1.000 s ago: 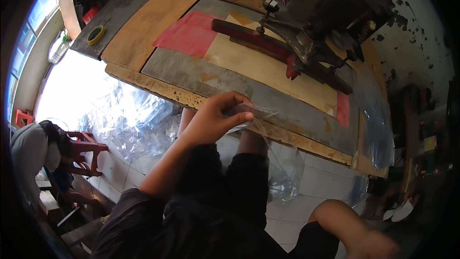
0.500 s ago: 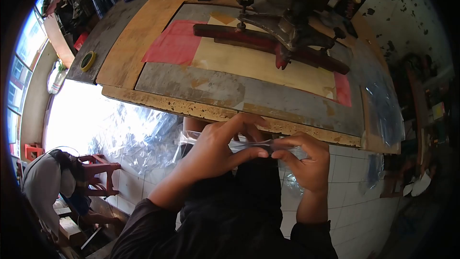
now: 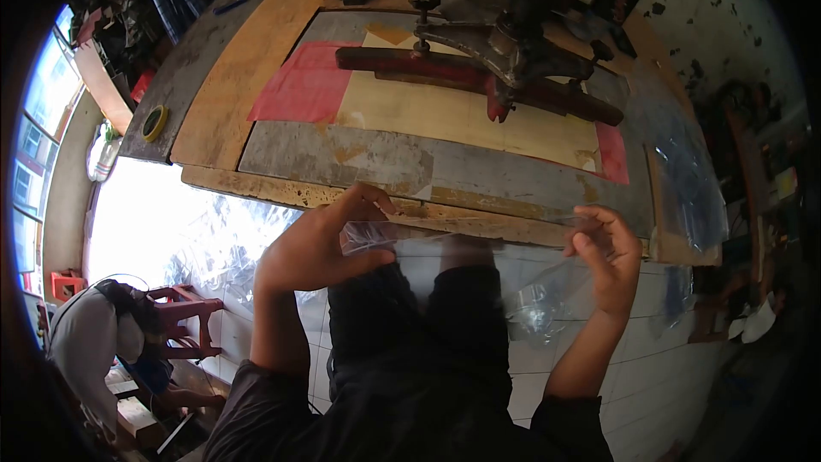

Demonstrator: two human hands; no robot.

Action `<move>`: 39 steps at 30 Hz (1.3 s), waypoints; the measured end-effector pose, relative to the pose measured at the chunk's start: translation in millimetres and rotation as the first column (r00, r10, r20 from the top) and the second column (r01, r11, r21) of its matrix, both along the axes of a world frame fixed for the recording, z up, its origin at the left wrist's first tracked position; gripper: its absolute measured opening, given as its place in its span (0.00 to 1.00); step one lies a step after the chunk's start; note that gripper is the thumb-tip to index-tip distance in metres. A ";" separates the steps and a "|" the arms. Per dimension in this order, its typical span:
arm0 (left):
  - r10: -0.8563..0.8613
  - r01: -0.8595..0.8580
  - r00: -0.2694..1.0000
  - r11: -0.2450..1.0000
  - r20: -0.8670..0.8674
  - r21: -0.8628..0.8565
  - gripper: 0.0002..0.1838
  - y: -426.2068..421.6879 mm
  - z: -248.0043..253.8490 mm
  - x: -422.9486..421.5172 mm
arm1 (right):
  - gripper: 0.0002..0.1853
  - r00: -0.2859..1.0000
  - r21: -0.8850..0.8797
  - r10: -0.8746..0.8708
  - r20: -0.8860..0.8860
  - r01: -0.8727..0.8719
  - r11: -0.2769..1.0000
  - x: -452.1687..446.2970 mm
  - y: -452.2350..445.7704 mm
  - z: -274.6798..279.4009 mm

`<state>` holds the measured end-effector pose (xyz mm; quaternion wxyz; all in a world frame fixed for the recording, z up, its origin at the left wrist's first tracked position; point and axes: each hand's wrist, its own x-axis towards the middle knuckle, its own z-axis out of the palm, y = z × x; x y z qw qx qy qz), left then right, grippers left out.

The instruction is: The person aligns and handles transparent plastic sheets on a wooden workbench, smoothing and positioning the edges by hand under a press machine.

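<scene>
Leaning co-worker point(image 3: 81, 342): bent over in grey, well apart from the worktable point(image 3: 299, 150), off its front left corner.
Tape roll point(image 3: 162, 124): yellow-rimmed, lying on the worktable's left end.
Red stool point(image 3: 184, 321): standing on the tiled floor in front of the worktable, beside the co-worker.
Plastic heap point(image 3: 218, 248): crumpled and glossy, on the floor below the worktable's front left edge.
Left hand point(image 3: 312, 248): just before the worktable's front edge, thumb and forefinger spread in a C around the film's left end; cannot tell whether the other fingers grip it.
Clear plastic film point(image 3: 530, 282): stretched between both hands along the worktable's front edge, its loose part hanging toward the right.
Red-sided bar point(image 3: 479, 77): part of a cast-metal machine, above the worktable's cream panel point(image 3: 410, 107).
Right hand point(image 3: 611, 261): near the worktable's front right, fingers bent toward the thumb, pinching the film's right end.
Plastic sheets point(image 3: 684, 197): draped over the worktable's right end.
</scene>
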<state>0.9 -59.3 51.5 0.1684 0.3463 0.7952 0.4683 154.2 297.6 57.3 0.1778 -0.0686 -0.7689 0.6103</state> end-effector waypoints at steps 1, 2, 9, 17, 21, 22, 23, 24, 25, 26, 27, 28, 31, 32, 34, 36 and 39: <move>-0.045 0.043 0.996 0.999 0.082 0.029 0.21 -3.0 0.1 -3.9 | 0.14 1.000 -0.030 -0.015 -0.011 0.015 0.999 -0.8 8.2 -2.2; -0.043 0.040 0.996 0.999 0.079 0.030 0.21 -5.7 -2.4 -8.1 | 0.14 1.000 -0.028 -0.013 -0.014 0.012 1.000 -2.0 14.3 -5.4; 0.079 -0.093 0.996 0.920 0.052 0.381 0.24 11.3 -25.8 -9.3 | 0.16 0.956 -0.149 -0.112 -0.272 0.073 0.986 -10.9 37.3 -33.4; 0.116 -0.136 0.990 0.932 0.079 0.337 0.17 22.3 -31.4 -39.1 | 0.20 0.971 -0.118 -0.127 -0.203 0.105 0.987 -23.1 46.6 -55.0; 0.148 -0.177 0.974 0.970 0.173 0.167 0.12 15.1 -36.0 -58.3 | 0.15 0.970 -0.099 -0.209 -0.123 0.197 0.975 -34.8 45.8 -62.6; 0.101 -0.150 0.974 0.958 0.203 0.244 0.12 12.3 -39.0 -62.2 | 0.15 0.965 -0.124 -0.235 -0.116 0.220 0.967 -37.6 50.9 -68.9; 0.051 -0.125 0.972 0.939 0.229 0.321 0.13 11.3 -42.3 -66.2 | 0.15 0.959 -0.148 -0.260 -0.110 0.243 0.959 -40.6 54.7 -73.3; 0.052 -0.125 0.972 0.940 0.228 0.317 0.13 12.5 -47.8 -67.2 | 0.15 0.959 -0.151 -0.260 -0.110 0.243 0.958 -41.5 56.5 -76.9; 0.075 -0.118 0.988 0.930 0.135 0.349 0.13 15.8 -52.3 -64.4 | 0.16 0.957 -0.146 -0.267 -0.115 0.250 0.957 -41.7 56.6 -79.4; 0.100 -0.109 0.994 0.919 0.042 0.380 0.12 19.2 -54.2 -62.4 | 0.16 0.954 -0.141 -0.274 -0.120 0.257 0.956 -42.4 56.2 -81.4; 0.100 -0.094 0.995 0.926 0.005 0.366 0.12 20.0 -52.3 -60.8 | 0.16 0.955 -0.142 -0.274 -0.115 0.257 0.956 -43.0 55.1 -80.9; 0.099 -0.095 0.995 0.926 0.008 0.365 0.12 20.0 -52.6 -61.4 | 0.16 0.958 -0.116 -0.265 -0.108 0.253 0.961 -43.0 53.4 -78.0; 0.100 -0.120 0.991 0.950 0.084 0.288 0.11 22.2 -54.7 -62.2 | 0.16 0.957 -0.117 -0.273 -0.101 0.261 0.958 -41.4 51.4 -74.7; 0.127 -0.134 0.991 0.953 0.045 0.271 0.11 23.2 -53.9 -60.8 | 0.15 0.953 -0.145 -0.281 -0.108 0.265 0.953 -41.3 51.6 -73.9; 0.155 -0.151 0.988 0.956 0.006 0.252 0.12 23.5 -50.1 -57.8 | 0.15 0.960 -0.146 -0.252 -0.118 0.235 0.961 -41.6 52.3 -73.1; 0.182 -0.196 0.980 0.942 0.077 0.274 0.10 23.5 -45.4 -55.4 | 0.15 0.967 -0.147 -0.222 -0.127 0.203 0.968 -42.4 51.1 -71.7; 0.208 -0.238 0.968 0.938 0.143 0.253 0.08 26.2 -38.5 -53.3 | 0.15 0.966 -0.139 -0.234 -0.106 0.219 0.966 -43.3 47.8 -69.8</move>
